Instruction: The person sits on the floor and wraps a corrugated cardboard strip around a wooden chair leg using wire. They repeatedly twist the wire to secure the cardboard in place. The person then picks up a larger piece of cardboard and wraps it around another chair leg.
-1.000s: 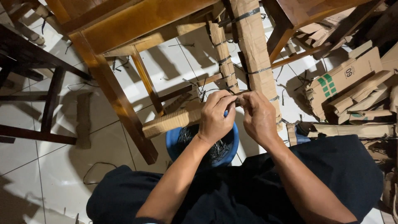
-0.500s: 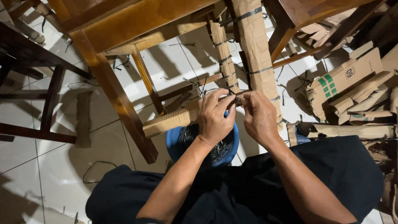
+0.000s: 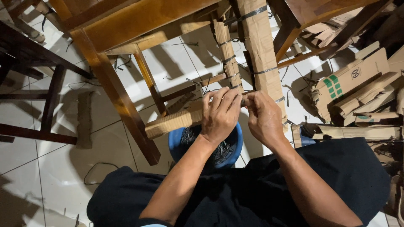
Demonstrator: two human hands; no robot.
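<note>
Gripping: left hand [image 3: 219,114] and right hand [image 3: 264,117] meet at the end of a cardboard-wrapped rail [image 3: 174,122], fingers of both curled tight around it and nearly touching each other.
Left fingers: closed over the top of the wrap, knuckles up; a thin dark band looks pinched under them, cannot tell for sure.
Right fingers: bunched shut at the same spot, thumb tucked in; what they pinch is hidden.
Rail: lies roughly level, low on the chair frame, its free end pointing left, corrugated brown wrap showing ribs.
Wrapped legs: two upright chair legs [image 3: 260,54] just behind the hands, sleeved in brown cardboard, cinched by dark plastic straps [image 3: 246,16] at several heights.
Bare wood: polished brown chair leg [image 3: 115,90] slants down to the left of the rail, unwrapped.
Bucket: blue round bucket [image 3: 206,147] right under the hands, holding a tangle of dark strap scraps.
Boxes: heap of flattened brown cartons [image 3: 362,96] at right, well apart from the hands; the top one bears a green striped block and small black print on its face.
Floor: white glossy tiles [image 3: 38,164], loose strap offcuts scattered, one cardboard strip [image 3: 84,120] lying flat at left.
Lap: dark clothing [image 3: 328,176] fills the lower frame.
</note>
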